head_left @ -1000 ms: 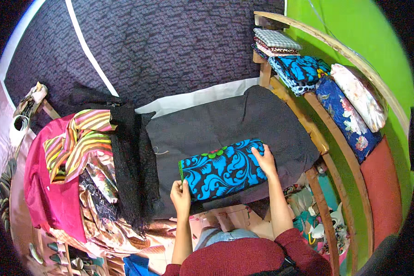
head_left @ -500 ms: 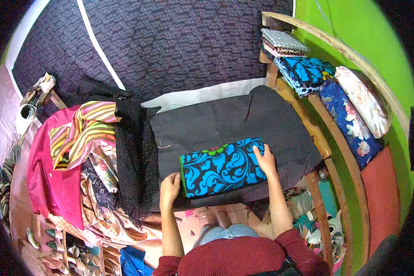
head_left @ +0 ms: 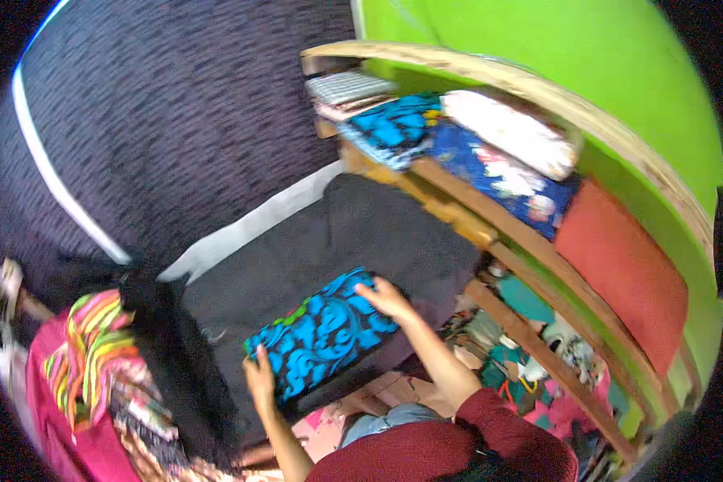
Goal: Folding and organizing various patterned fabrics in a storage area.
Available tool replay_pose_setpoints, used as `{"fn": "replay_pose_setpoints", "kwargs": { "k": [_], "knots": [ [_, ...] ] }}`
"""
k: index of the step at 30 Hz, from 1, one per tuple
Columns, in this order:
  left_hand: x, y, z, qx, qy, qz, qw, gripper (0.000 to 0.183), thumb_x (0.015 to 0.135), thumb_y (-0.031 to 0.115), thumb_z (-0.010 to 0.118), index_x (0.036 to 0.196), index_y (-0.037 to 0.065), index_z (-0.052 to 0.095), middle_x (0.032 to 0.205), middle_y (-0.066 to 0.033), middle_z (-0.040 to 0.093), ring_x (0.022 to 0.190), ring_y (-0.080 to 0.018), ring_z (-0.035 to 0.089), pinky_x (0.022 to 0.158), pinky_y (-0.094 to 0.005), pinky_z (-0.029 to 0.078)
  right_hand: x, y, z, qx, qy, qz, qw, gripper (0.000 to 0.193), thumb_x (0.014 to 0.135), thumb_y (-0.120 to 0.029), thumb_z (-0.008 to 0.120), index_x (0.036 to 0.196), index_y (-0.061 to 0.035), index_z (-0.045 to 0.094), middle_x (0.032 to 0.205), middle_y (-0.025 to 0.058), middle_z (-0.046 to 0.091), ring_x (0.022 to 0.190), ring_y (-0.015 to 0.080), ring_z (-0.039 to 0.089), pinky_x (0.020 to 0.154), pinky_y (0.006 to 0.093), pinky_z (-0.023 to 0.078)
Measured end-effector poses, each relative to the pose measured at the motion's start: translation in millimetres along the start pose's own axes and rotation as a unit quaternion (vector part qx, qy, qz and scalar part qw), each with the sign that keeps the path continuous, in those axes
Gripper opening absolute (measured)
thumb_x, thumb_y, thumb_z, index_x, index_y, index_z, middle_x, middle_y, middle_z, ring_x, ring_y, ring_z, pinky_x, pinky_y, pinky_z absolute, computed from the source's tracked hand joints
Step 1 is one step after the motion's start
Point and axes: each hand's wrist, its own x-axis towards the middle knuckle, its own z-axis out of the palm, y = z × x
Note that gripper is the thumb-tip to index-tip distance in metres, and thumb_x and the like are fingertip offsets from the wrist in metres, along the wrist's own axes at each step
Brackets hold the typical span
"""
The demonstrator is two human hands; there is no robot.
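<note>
A folded cloth [head_left: 321, 333], bright blue with a black swirl pattern, lies on a dark grey padded table top [head_left: 297, 257]. My left hand [head_left: 259, 376] grips its near left end. At the cloth's right end my right hand [head_left: 386, 297] rests flat on top, fingers spread over the edge. Both forearms come up from the lower edge, in dark red sleeves.
A heap of clothes, pink, striped and black [head_left: 112, 361], lies left of the table. On the right a wooden shelf [head_left: 450, 201] holds folded fabrics [head_left: 394, 124] and a red cushion [head_left: 627, 273]. More fabric sits under the shelf [head_left: 530, 353]. Behind is a dark patterned wall.
The view has swung to the right and tilted, blurring the picture. My left hand has closed on the cloth's left end; my right hand stays on the right end.
</note>
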Motion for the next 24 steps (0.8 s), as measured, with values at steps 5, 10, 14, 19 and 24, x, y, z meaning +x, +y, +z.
{"fn": "replay_pose_setpoints", "kwargs": {
  "k": [5, 10, 14, 19, 24],
  "knots": [
    [-16.9, 34.8, 8.4, -0.091, 0.023, 0.072, 0.993, 0.052, 0.089, 0.041, 0.048, 0.099, -0.009, 0.058, 0.094, -0.0228, 0.062, 0.085, -0.0268, 0.058, 0.08, -0.035, 0.042, -25.2, -14.0, -29.6, 0.146, -0.059, 0.03, 0.987, 0.05, 0.082, -0.043, 0.06, 0.108, 0.0001, 0.057, 0.101, 0.0041, 0.06, 0.092, 0.0122, 0.053, 0.081, 0.0273, 0.042],
    [-20.0, 81.0, 16.7, -0.132, 0.037, 0.057, 0.989, 0.061, 0.09, 0.043, 0.045, 0.126, -0.006, 0.041, 0.123, -0.0188, 0.048, 0.108, -0.0236, 0.046, 0.095, -0.034, 0.033, -82.1, -68.6, -69.7, 0.119, 0.053, -0.052, 0.99, 0.047, 0.086, -0.038, 0.055, 0.111, 0.0018, 0.051, 0.105, 0.0075, 0.058, 0.097, 0.0141, 0.05, 0.088, 0.0287, 0.039],
    [-44.2, 159.8, 37.3, -0.26, -0.123, 0.075, 0.955, 0.064, 0.09, 0.045, 0.043, 0.13, -0.004, 0.036, 0.13, -0.0153, 0.041, 0.116, -0.0226, 0.042, 0.099, -0.0328, 0.029, -141.1, -101.5, -120.2, 0.079, 0.222, -0.136, 0.962, 0.049, 0.087, -0.034, 0.054, 0.117, 0.0034, 0.044, 0.112, 0.0135, 0.054, 0.102, 0.0175, 0.049, 0.091, 0.031, 0.037],
    [-80.5, 267.8, 90.3, -0.303, -0.324, 0.174, 0.879, 0.054, 0.094, 0.035, 0.039, 0.13, -0.004, 0.035, 0.128, -0.0136, 0.043, 0.115, -0.0206, 0.043, 0.098, -0.0311, 0.031, -241.4, -143.6, -186.4, 0.023, 0.426, -0.142, 0.893, 0.048, 0.088, -0.032, 0.053, 0.118, 0.0038, 0.042, 0.109, 0.0126, 0.054, 0.1, 0.0165, 0.049, 0.089, 0.0313, 0.039],
    [-157.0, 401.3, 149.0, -0.246, -0.48, 0.331, 0.774, 0.054, 0.092, 0.037, 0.043, 0.127, -0.004, 0.04, 0.125, -0.0138, 0.047, 0.113, -0.019, 0.044, 0.096, -0.0289, 0.031, -334.4, -161.7, -280.5, -0.063, 0.597, -0.102, 0.794, 0.05, 0.09, -0.035, 0.048, 0.118, 0.006, 0.042, 0.108, 0.0126, 0.053, 0.099, 0.0172, 0.048, 0.09, 0.0298, 0.037]
  ]
}}
